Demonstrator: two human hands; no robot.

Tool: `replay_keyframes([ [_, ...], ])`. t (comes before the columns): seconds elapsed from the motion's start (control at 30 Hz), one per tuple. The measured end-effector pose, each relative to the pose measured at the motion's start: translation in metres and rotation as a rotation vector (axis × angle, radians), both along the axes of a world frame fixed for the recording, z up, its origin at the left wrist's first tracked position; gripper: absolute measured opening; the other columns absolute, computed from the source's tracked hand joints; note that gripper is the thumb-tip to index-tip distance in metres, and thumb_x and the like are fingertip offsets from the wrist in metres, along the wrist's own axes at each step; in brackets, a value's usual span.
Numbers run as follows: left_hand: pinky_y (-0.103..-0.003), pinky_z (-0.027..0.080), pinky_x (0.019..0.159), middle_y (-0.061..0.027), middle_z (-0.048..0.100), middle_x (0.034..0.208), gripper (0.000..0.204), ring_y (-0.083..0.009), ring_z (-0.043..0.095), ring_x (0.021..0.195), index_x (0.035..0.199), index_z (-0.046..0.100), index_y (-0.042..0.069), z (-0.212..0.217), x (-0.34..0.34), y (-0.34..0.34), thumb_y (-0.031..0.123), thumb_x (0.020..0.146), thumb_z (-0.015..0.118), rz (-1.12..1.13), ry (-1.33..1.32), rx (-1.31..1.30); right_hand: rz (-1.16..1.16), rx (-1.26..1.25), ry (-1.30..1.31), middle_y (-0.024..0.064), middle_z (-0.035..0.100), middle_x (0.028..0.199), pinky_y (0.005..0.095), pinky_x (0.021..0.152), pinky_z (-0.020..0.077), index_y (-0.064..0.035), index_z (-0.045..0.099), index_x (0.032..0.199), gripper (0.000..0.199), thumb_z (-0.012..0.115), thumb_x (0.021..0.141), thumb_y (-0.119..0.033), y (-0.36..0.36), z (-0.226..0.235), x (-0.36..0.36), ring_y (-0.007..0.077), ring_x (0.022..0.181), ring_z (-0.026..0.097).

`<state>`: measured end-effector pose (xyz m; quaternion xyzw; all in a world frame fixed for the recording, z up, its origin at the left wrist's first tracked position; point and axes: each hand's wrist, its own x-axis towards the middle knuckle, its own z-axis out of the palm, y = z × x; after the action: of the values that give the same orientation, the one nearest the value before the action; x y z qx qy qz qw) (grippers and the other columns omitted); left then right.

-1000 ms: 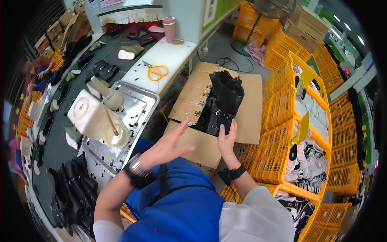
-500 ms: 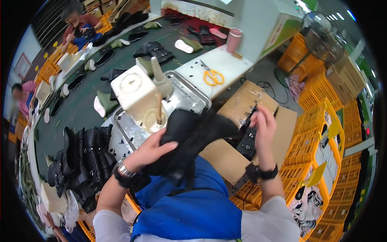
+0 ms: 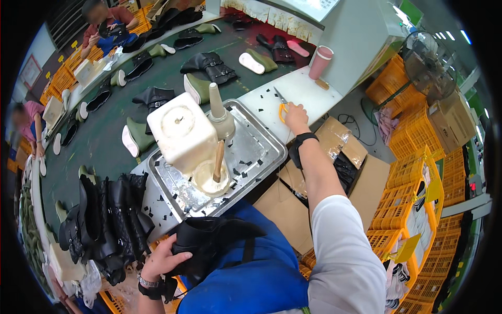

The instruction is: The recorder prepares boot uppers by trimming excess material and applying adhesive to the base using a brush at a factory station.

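Observation:
My left hand (image 3: 163, 260) is closed round a black boot upper (image 3: 212, 243), held low over my blue apron. At the right end of the white table, my right hand (image 3: 297, 119) has its fingers on the yellow handles of the scissors (image 3: 283, 111), whose blades point away from me. Ahead of the boot upper lies a metal tray (image 3: 269, 137). In the tray are an upturned white container (image 3: 175, 125), a grey cone-topped pot (image 3: 222, 120) and a pale dish (image 3: 201, 180) with a wooden-handled brush (image 3: 218, 159) in it.
Several black boot uppers (image 3: 117, 209) are piled at left. Boots (image 3: 138, 136) lie along the green conveyor belt (image 3: 167, 78). A pink cup (image 3: 320, 63) stands by the scissors. An opened carton (image 3: 269, 214) and orange crates (image 3: 400, 191) are at right. Two people work beyond the belt.
My right hand has moved forward from beside the carton to the scissors. My left hand has drawn the black boot upper down and left, nearer my body, uncovering the dish and tray.

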<state>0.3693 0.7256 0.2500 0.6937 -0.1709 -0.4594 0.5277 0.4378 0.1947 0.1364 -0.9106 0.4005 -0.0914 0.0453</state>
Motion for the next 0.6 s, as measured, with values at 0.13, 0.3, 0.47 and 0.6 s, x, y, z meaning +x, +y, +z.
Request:
replay_keyframes([
  [0.13,-0.025,0.044,0.079,-0.0048,0.058,0.099,0.046,-0.0088,0.053,0.089,0.115,0.046,-0.003,0.001,0.005,-0.014,0.010,0.076,0.066,-0.093,-0.062,-0.076,0.078,0.170,0.135,0.0225,0.058,0.098,0.0421,0.081,0.0448,-0.0044,0.041,0.110,0.039,0.053,0.075,-0.017,-0.016,0.000,-0.011,0.0372,0.094,0.056],
  [0.3,-0.025,0.045,0.075,-0.0071,0.061,0.094,0.043,-0.0102,0.055,0.083,0.112,0.048,-0.003,-0.026,0.012,-0.024,0.013,0.076,0.066,-0.211,-0.119,-0.097,0.102,0.804,-0.528,0.0076,0.056,0.077,0.0265,0.061,0.0447,-0.0050,0.040,0.117,0.051,0.059,0.070,-0.005,-0.018,0.009,-0.120,0.0140,0.065,0.054],
  [0.47,-0.025,0.042,0.082,-0.0055,0.057,0.103,0.045,-0.0095,0.051,0.091,0.117,0.045,-0.002,-0.034,0.014,-0.039,0.011,0.078,0.063,-0.250,0.054,-0.104,0.232,1.016,-0.592,-0.0020,0.047,0.077,0.0208,0.061,0.0402,-0.0077,0.041,0.123,0.054,0.064,0.075,-0.012,0.101,0.072,-0.249,0.0075,0.069,0.047],
  [0.6,-0.025,0.041,0.085,-0.0061,0.056,0.107,0.047,-0.0096,0.050,0.095,0.120,0.043,-0.003,-0.036,0.014,-0.050,0.011,0.079,0.062,-0.313,0.150,-0.105,0.516,1.263,-0.116,0.0007,0.047,0.087,0.0236,0.072,0.0391,-0.0062,0.037,0.128,0.054,0.059,0.079,-0.007,0.164,0.089,-0.299,0.0114,0.081,0.046],
])
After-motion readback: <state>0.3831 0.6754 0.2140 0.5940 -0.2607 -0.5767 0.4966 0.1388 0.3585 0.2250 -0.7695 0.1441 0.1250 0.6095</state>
